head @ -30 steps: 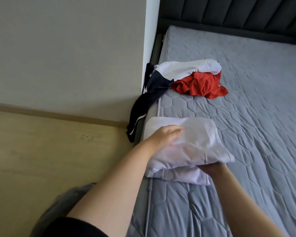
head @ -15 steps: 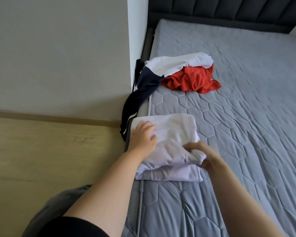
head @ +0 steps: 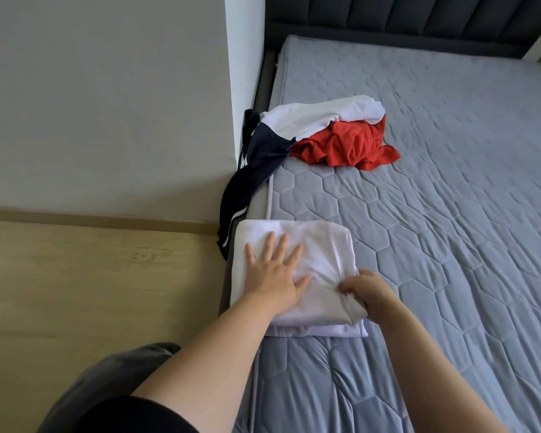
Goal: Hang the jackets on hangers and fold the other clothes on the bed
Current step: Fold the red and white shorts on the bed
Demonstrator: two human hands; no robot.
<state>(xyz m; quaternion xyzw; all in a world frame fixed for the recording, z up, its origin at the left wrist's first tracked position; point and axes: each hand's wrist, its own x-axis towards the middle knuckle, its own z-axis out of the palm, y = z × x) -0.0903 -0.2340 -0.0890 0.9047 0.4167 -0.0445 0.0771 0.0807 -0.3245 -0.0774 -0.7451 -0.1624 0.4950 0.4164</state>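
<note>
A folded white garment (head: 319, 245) lies at the left edge of the grey quilted bed (head: 450, 214). My left hand (head: 275, 273) presses flat on it with fingers spread. My right hand (head: 369, 292) pinches the garment's near right corner, fingers curled round the cloth. Farther up the bed sits a loose pile: a crumpled red garment (head: 347, 145), a white garment (head: 322, 115) on top of it, and a navy garment with white stripes (head: 256, 170) that hangs over the bed's left side.
A grey wall (head: 107, 98) and its white corner (head: 244, 57) stand left of the bed. Wooden floor (head: 91, 276) runs along the bed's left side. A dark padded headboard (head: 403, 17) closes the far end. The bed's right half holds only the quilt.
My left hand has flattened out, fingers spread, on the folded white garment. My right hand shifted to the garment's near right corner and grips it. The view has tilted slightly.
</note>
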